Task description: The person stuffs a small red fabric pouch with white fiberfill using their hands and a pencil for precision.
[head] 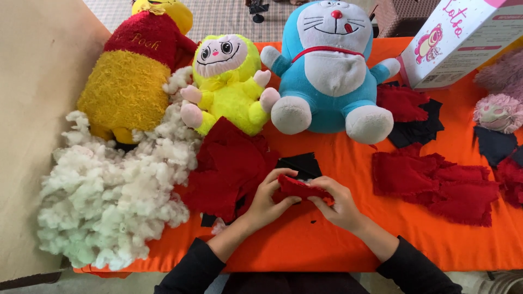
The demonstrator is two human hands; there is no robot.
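Together, both hands pinched on a small red fabric piece (301,189), left hand (267,200), right hand (339,202), above orange cloth (338,239)

L hand (268,200) fingers pinched | R hand (339,202) fingers pinched | wrists angled inward

Open orange bench (327,245) runs along the near edge, either side of both hands. Left blocked: white stuffing pile (109,201) and red fabric heap (229,169). Right blocked: flat red cut pieces (436,185). Far side walled by yellow plush (229,87) and blue cat plush (327,71); narrow bare strip lies between the cat's feet and the hands.
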